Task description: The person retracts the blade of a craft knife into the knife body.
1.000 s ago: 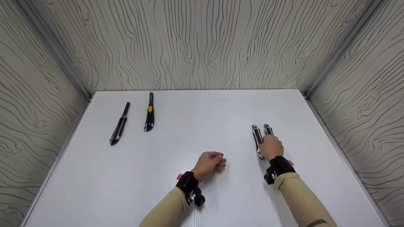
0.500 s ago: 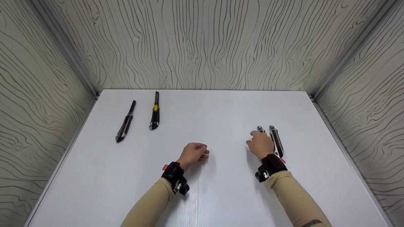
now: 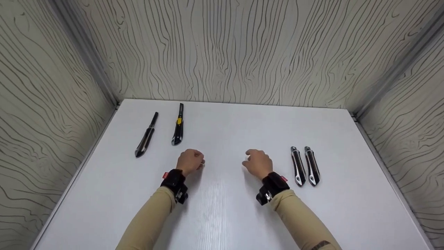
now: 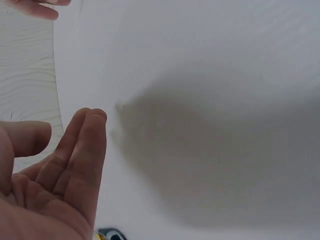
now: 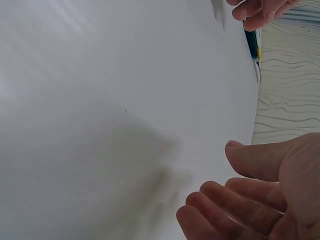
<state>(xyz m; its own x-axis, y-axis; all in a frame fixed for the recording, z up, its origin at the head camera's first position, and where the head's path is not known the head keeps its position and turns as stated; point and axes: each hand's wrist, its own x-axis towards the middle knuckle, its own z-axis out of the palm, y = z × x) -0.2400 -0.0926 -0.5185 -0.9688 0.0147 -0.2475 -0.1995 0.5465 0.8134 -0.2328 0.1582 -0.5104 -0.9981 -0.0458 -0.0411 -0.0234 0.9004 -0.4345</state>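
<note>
My left hand (image 3: 190, 162) hovers over the white table with loosely bent fingers and holds nothing; its palm shows bare in the left wrist view. Just beyond it lies a black utility knife with a yellow slider (image 3: 177, 130), blade section pointing to the back. Farther left is a brown-and-black utility knife (image 3: 145, 140), slanted, its blade section extended too. My right hand (image 3: 258, 163) is bare as well, thumb and fingers spread apart. To its right, two silver-and-dark utility knives lie side by side, a nearer one (image 3: 298, 166) and an outer one (image 3: 312, 166), with no long blade showing.
The white table (image 3: 222, 132) ends at a wood-grain patterned back wall (image 3: 222, 52). Similar panels stand on the left and right, with grey metal posts in the corners. Each wrist wears a black camera strap.
My right hand has let go of the silver-and-dark utility knives and moved left, leaving both lying on the table. My left hand has also drifted left, nearer the yellow-slider knife.
</note>
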